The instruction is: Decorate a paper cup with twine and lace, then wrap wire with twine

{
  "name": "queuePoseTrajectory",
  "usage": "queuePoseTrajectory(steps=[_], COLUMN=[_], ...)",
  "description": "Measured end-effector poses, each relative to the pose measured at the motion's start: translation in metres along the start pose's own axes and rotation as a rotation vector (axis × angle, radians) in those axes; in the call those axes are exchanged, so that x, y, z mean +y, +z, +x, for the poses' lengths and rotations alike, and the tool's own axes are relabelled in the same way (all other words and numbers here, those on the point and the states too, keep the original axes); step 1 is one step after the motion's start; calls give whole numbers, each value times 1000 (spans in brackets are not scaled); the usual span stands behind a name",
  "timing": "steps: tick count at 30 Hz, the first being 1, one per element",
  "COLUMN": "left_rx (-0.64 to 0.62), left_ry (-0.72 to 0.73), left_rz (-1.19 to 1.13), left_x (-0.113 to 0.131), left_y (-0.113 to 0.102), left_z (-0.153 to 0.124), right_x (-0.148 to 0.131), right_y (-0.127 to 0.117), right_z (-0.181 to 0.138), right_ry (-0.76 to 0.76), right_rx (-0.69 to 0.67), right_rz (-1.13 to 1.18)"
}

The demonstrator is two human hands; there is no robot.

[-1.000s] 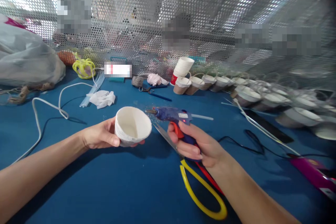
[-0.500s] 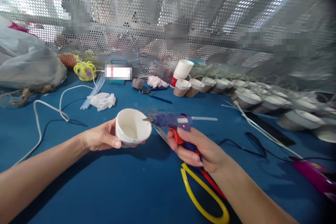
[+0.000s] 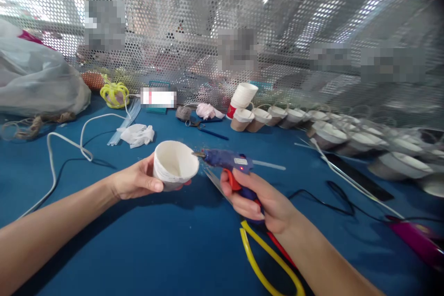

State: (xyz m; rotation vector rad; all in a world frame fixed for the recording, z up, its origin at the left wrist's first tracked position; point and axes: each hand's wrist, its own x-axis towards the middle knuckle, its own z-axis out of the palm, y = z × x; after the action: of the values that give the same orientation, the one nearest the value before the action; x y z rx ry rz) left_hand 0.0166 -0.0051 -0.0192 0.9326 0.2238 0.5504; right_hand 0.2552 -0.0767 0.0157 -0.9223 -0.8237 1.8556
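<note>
A white paper cup (image 3: 173,164) is held by my left hand (image 3: 140,179), its mouth tipped toward me, with a band wrapped around its upper side. My right hand (image 3: 253,196) grips a blue hot glue gun (image 3: 225,159) with its fingers at the orange trigger. A clear glue stick (image 3: 268,165) pokes out of the gun's back and a small red light glows on its side. The metal nozzle is at the cup's right rim; whether it touches, I cannot tell. Under my right hand lie scissors with yellow-and-red handles (image 3: 255,263), partly hidden.
Rows of wrapped paper cups with handles (image 3: 328,134) stand at the right, beside a stack of white cups (image 3: 244,95). A black phone (image 3: 364,178), cords and a purple item (image 3: 412,238) lie right. Glue sticks (image 3: 121,125), crumpled white material (image 3: 137,135) and a plastic bag (image 3: 38,74) are left.
The glue gun's nozzle has shifted slightly right, from over the cup's inner edge to its outer rim. The cup has turned slightly in my left hand. Both hands keep their hold.
</note>
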Motion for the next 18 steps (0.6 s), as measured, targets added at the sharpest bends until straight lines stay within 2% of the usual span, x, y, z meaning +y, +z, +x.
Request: queuePoseTrajectory(steps=[4, 13, 18], left_rx=[14, 20, 44], left_ry=[6, 27, -54], left_rz=[-6, -15, 33], left_x=[-1, 0, -1], left_y=[-2, 0, -7], left_z=[0, 2, 1], right_x=[2, 2, -6], right_y=[1, 4, 6], right_z=[0, -1, -6], right_ry=[44, 53, -70], right_rx=[-44, -32, 25], right_rz=[7, 28, -78])
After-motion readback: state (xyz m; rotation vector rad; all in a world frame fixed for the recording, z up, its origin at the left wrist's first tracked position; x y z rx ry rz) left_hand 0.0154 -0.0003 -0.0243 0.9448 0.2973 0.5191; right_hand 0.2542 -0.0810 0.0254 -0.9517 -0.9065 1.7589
